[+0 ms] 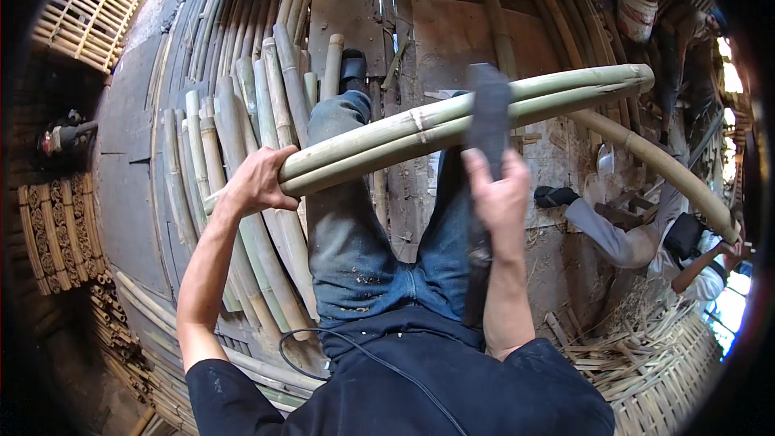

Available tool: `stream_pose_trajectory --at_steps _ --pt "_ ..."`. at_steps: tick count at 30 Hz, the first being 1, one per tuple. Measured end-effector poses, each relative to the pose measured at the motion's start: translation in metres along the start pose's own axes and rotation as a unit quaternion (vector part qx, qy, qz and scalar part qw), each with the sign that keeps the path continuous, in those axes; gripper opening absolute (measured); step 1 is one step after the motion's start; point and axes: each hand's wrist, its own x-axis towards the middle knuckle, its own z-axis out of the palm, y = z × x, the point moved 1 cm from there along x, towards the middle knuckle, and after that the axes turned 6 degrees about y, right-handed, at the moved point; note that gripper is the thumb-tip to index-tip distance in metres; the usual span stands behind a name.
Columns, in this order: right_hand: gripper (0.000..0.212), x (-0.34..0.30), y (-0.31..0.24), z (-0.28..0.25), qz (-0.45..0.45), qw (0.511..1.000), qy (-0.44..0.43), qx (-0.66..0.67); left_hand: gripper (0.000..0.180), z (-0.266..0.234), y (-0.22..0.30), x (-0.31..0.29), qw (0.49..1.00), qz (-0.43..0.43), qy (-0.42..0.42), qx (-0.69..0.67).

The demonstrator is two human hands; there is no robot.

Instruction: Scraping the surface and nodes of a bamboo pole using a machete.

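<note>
Left hand: clamped round the left part of a pale green bamboo pole, thumb and fingers wrapped over it from either side. Pole lies crosswise in front of me, over my 2 denim-clad legs, tilted so its right end sits higher; 1 dark seam runs along much of its length, a knot ring about midway.

Right hand: closed round a long dark knife, thumb toward the blade. Blade stands upright across the pole, right of the knot. Motion blur here; cannot tell whether the edge bites the bamboo or only passes before it. Dark shaft of the tool shows below my fist, beside the forearm.

About me: many cut bamboo lengths lie side by side, ahead and to the left. A black shoe shows at the end of my left leg. Thin black cord loops over my dark shirt.

Right side: another person, legs toward me, a hand at the lower end of a separate bent-looking bamboo pole. Nearer, split strips heaped by a woven basket. Pale bucket, far right. Far left, stacked bundles.
</note>
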Motion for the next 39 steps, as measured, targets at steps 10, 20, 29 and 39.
stream_pose_trajectory --at_steps 10,20,29,39 --pt "0.043 -0.058 -0.019 0.079 -0.086 0.970 -0.220 -0.066 0.065 0.004 0.006 0.001 0.999 0.011 0.008 0.039" --pt "0.036 0.016 0.008 -0.012 0.014 0.999 0.028 -0.015 0.078 -0.002 -0.014 0.012 0.995 -0.017 -0.070 -0.070" --pt "0.032 -0.034 -0.024 0.046 -0.044 0.992 -0.118 0.002 0.076 0.000 -0.025 0.012 0.993 -0.031 -0.095 -0.070" --pt "0.032 -0.021 -0.015 0.045 -0.041 0.994 -0.097 -0.007 0.079 -0.008 -0.040 0.022 0.984 -0.055 -0.151 -0.073"
